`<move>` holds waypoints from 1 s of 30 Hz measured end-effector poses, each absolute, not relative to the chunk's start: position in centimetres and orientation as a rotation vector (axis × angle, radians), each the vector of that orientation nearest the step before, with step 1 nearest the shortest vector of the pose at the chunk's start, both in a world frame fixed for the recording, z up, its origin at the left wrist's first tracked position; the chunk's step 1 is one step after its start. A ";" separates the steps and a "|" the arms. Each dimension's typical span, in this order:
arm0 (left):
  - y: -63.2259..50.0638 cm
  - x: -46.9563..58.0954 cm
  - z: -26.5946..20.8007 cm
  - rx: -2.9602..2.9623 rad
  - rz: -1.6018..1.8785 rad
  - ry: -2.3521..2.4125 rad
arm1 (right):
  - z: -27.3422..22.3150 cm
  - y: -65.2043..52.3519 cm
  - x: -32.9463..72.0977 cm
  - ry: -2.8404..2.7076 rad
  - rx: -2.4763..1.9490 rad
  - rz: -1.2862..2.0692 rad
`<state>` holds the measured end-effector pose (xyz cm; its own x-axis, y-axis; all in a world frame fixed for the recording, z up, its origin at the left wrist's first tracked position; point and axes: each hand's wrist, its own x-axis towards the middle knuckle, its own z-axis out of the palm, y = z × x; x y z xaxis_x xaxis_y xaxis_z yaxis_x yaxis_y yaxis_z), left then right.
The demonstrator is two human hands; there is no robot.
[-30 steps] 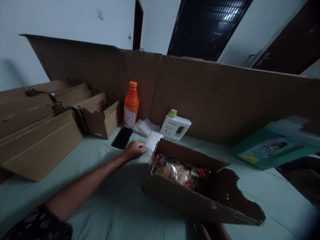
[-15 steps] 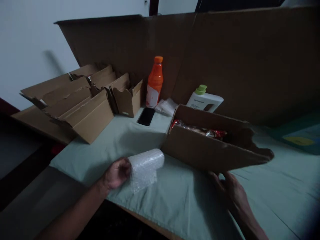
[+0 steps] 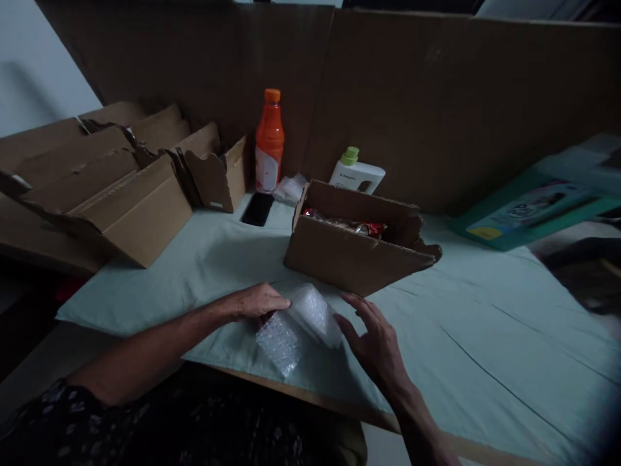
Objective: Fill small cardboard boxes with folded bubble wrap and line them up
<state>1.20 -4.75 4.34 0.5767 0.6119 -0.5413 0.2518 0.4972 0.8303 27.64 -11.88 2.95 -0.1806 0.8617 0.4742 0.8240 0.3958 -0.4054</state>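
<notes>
My left hand [image 3: 264, 302] is closed on one end of a loose roll of bubble wrap [image 3: 315, 312], whose free flap hangs toward the table's front edge. At the roll's other end is my right hand [image 3: 371, 330], fingers apart, its thumb close to or touching the plastic. Just behind both hands stands an open cardboard box [image 3: 349, 257], with red and clear shiny packets [image 3: 344, 223] inside. The packets' lower parts are hidden by the box wall.
Several empty-looking cardboard boxes [image 3: 140, 220] crowd the left side. Behind are a black phone [image 3: 257, 209], an orange bottle [image 3: 270, 139], crumpled clear plastic [image 3: 290, 189] and a white bottle with a green cap [image 3: 358, 175]. A large green jug [image 3: 524, 207] lies tilted at right. A cardboard panel [image 3: 388, 97] backs the table.
My right hand has left the cardboard box and come over to the bubble wrap. The left hand has moved in with the roll, which is now tilted. The view has shifted right.
</notes>
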 end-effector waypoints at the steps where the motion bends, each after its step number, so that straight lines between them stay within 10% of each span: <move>1: -4.5 0.8 4.8 1.148 0.261 1.012 | 2.4 -11.2 27.8 -1.950 -1.477 0.073; 30: -2.1 2.3 3.5 1.994 0.984 1.329 | 5.1 -7.3 29.9 -1.716 -1.598 0.348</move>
<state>2.35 -2.13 3.49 0.2448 0.9304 0.2728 0.5325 -0.3641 0.7641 29.93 -7.33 5.06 0.0632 0.9403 0.3344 0.7360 0.1824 -0.6519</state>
